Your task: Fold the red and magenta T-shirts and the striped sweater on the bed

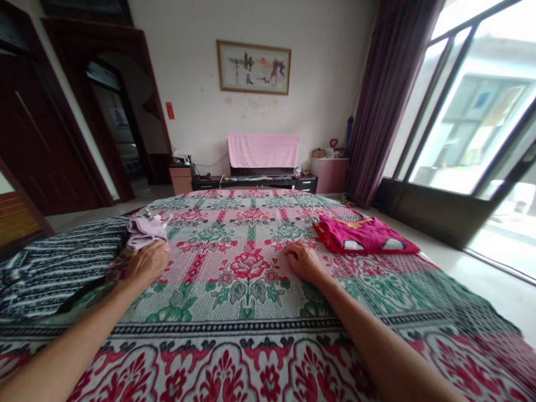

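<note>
My left hand (pixel 149 260) is closed on the near edge of a folded lilac cloth (pixel 143 231), at the left of a flower-patterned bedspread (pixel 251 301). Just left of it lies a black-and-white striped garment (pixel 62 268). My right hand (pixel 302 260) rests on the bedspread with its fingers curled in, and no object shows in it. To the right of that hand sits a folded magenta garment (pixel 368 233) with white and yellow patches, over a red layer.
Beyond the bedspread stands a low black cabinet (pixel 251 182), with a pink cloth (pixel 263 149) draped over something on it. A purple curtain (pixel 387 106) and glazed doors (pixel 473 111) are on the right. At the left is an open doorway (pixel 119 128).
</note>
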A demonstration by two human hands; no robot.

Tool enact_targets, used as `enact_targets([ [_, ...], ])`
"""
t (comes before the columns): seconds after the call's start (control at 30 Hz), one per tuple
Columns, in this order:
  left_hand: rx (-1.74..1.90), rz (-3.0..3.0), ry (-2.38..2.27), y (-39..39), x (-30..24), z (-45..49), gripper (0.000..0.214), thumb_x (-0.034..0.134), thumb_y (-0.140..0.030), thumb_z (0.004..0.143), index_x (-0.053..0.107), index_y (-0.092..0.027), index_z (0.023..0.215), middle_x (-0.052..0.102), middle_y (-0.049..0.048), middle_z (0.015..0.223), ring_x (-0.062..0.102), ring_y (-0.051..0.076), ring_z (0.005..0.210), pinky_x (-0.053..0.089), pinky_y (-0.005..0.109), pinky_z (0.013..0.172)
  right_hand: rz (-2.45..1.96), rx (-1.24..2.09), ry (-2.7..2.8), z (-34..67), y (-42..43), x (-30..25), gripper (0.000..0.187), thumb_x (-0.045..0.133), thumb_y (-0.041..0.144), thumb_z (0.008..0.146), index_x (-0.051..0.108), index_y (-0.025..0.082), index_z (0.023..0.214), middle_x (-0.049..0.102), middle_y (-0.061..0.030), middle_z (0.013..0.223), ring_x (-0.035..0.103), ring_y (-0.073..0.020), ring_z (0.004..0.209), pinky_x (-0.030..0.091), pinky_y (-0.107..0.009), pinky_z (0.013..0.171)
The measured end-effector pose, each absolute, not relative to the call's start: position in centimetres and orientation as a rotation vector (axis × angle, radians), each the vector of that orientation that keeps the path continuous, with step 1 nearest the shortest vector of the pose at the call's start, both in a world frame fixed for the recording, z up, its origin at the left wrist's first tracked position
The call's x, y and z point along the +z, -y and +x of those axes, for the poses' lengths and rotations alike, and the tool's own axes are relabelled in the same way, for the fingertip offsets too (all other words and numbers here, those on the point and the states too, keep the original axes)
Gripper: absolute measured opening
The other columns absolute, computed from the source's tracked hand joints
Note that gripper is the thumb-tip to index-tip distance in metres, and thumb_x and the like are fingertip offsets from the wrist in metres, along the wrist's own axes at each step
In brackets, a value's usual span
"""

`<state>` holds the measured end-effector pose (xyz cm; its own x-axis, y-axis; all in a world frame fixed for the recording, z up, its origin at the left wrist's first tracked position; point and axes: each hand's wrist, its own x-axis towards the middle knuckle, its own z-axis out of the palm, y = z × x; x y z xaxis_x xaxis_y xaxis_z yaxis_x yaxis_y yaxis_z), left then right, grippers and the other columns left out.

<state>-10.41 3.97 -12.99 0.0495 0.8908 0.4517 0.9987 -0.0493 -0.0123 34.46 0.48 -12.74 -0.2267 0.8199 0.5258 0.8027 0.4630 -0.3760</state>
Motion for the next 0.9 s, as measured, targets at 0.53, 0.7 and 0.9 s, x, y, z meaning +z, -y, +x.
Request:
enact_targets([
  [0.53, -0.591, -2.157, 1.999, -2.4, -10.4, -5.1, 0.034, 0.032, -0.025, 0.086, 0.063, -0.019, 0.099, 0.068, 0.0084, 0.109, 0.061, 0.02, 0.1, 0.042, 0.028, 0.089, -1.364, 0.058, 2.02, 34.3, -0.3, -12.5, 0.025, 0.045, 0.011, 0.075, 0.067, 0.019, 0.08, 0.067, -0.0043, 0.089, 0.06, -0.0163, 0.086, 0.044, -0.026, 0.083],
  [0.7, -0.897, -2.255, 1.926, -1.0, -9.3, -0.9, 0.03, 0.034, -0.026, 0.084, 0.063, -0.021, 0.092, 0.07, 0.0048, 0.101, 0.062, 0.018, 0.097, 0.045, 0.026, 0.088, -1.359, 0.05, 2.036, 34.3, -0.4, -12.4, 0.025, 0.044, 0.012, 0.076, 0.067, 0.019, 0.082, 0.067, -0.0048, 0.09, 0.06, -0.0165, 0.085, 0.044, -0.026, 0.082],
  [0.9, -1.167, -2.628, 1.635, 2.9, -8.2, 4.1, 0.026, 0.038, -0.025, 0.085, 0.063, -0.02, 0.089, 0.07, 0.0035, 0.095, 0.063, 0.015, 0.091, 0.046, 0.026, 0.087, -1.369, 0.035, 2.055, 34.4, -0.6, -12.4, 0.024, 0.044, 0.012, 0.077, 0.066, 0.018, 0.083, 0.067, -0.0057, 0.093, 0.06, -0.0172, 0.088, 0.044, -0.027, 0.083],
])
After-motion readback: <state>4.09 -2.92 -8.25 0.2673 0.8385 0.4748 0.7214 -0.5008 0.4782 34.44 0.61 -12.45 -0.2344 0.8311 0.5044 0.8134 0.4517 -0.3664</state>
